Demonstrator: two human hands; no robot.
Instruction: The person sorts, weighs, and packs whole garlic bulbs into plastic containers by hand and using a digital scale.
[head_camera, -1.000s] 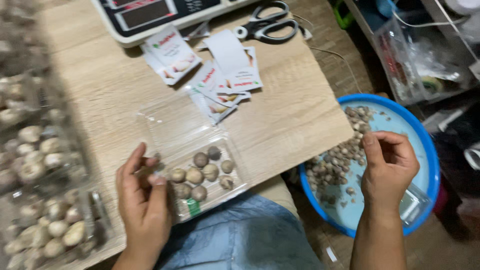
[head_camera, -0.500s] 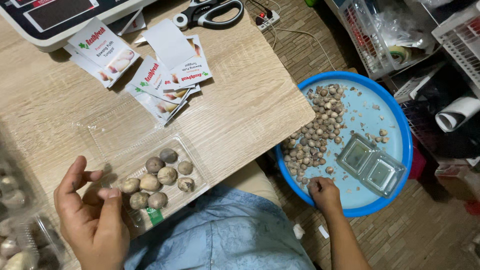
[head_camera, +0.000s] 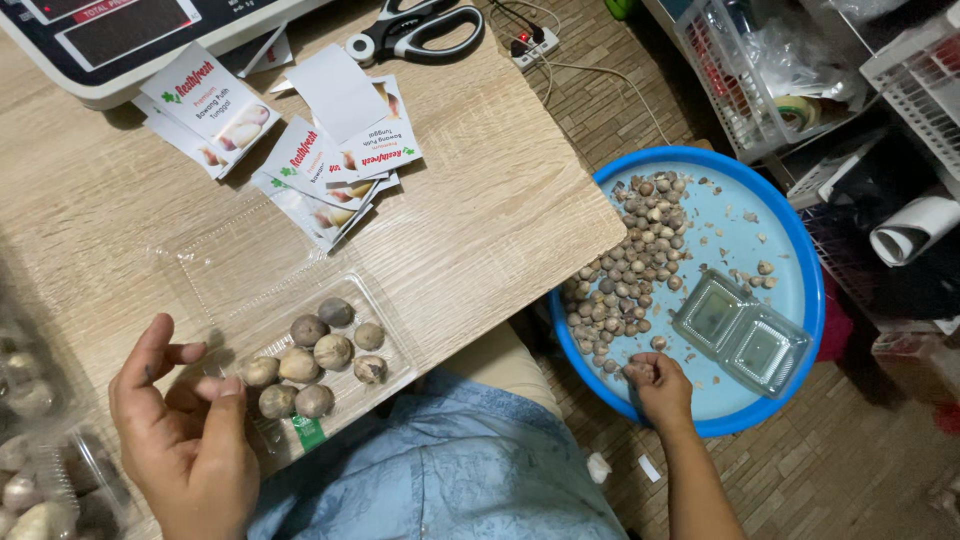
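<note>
My left hand (head_camera: 185, 435) rests palm up at the left end of a clear plastic clamshell tray (head_camera: 395, 330) on the wooden table, fingers apart and holding nothing. The tray holds several round brownish bulbs (head_camera: 315, 355). My right hand (head_camera: 658, 385) reaches down into a blue round basin (head_camera: 800, 260) on the floor and has its fingers closed on small bulbs at the near edge of the pile (head_camera: 630, 265). An empty clear clamshell (head_camera: 742, 335) lies in the basin just right of that hand.
Printed paper labels (head_camera: 300, 140) are scattered on the table behind the tray. Scissors (head_camera: 415, 30) and a weighing scale (head_camera: 130, 35) sit at the far edge. Filled clamshell packs (head_camera: 35, 440) are stacked at the left. White baskets (head_camera: 770, 70) stand on the floor at right.
My right hand has gone from held up over the basin down into the bulb pile at its near edge. My left hand has stayed beside the tray; the view has shifted.
</note>
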